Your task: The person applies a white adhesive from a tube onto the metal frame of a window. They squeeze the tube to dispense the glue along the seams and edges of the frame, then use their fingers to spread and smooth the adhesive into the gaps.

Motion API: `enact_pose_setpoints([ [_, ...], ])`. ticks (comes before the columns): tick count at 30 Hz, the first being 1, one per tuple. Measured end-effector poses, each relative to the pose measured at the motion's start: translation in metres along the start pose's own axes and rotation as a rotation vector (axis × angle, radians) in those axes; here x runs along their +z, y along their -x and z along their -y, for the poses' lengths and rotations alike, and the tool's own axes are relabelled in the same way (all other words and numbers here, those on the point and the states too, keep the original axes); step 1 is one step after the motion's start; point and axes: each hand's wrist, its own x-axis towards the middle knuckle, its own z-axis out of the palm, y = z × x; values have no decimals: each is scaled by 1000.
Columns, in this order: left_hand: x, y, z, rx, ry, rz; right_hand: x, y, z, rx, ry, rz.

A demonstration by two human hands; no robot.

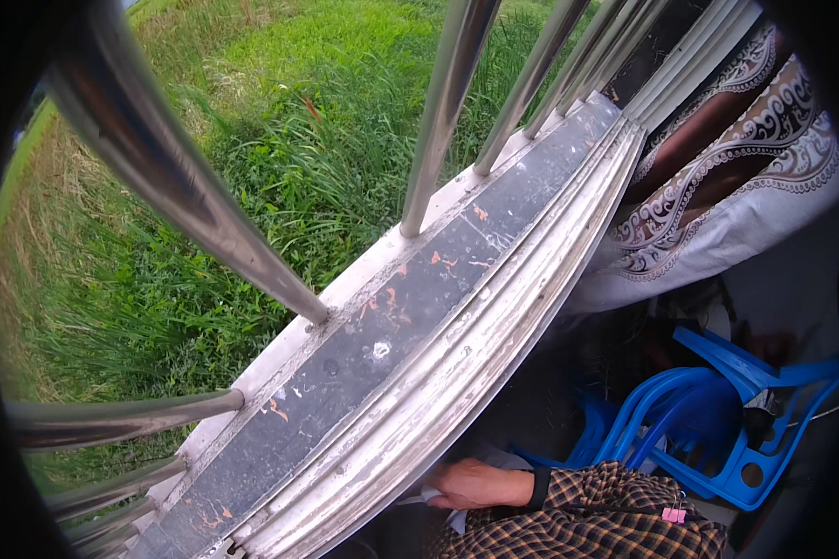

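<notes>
My right hand (pixel 479 483) is at the bottom centre, below the inner edge of the white sliding-window frame (pixel 419 391). Its fingertips pinch a thin white piece (pixel 430 492), which may be cloth or paper; the frame edge and shadow hide part of it. A black band circles the wrist, and a checked sleeve (pixel 601 510) covers the arm. Beside the frame tracks runs a dark window sill (pixel 398 321), marked with white and orange flecks. My left hand is out of view.
Shiny metal window bars (pixel 437 133) rise from the sill's outer edge, with green grass (pixel 273 175) beyond. A white and brown patterned curtain (pixel 713 202) hangs at the right. Blue plastic stools or chairs (pixel 762 482) lie below it. A pink clip (pixel 673 515) sits on the sleeve.
</notes>
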Motion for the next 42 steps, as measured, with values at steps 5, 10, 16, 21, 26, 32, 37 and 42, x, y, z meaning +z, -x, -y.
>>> enact_pose_setpoints([
  [5, 25, -52, -26, -9, -91, 25, -25, 4, -32, 38, -20, 40],
  [10, 22, -81, -83, 20, -263, 54, -74, 16, -62, 171, 47, 62],
  [16, 14, -79, -101, 81, -471, 134, -117, 25, -69, 140, 153, -46],
  [21, 4, -71, -87, 57, -470, 177, -94, 29, -67, 172, 18, -85],
  [26, 26, -125, -113, 145, -471, 179, -54, 31, -90, 237, -85, -20],
  [32, 42, -178, -185, 217, -387, 109, -20, 46, -111, 200, -90, -281],
  [37, 35, -180, -209, 293, -367, 97, -33, 48, -93, 374, -67, -20],
  [42, 18, -172, -220, 378, -347, 100, -63, 57, -63, 342, 44, -45],
])
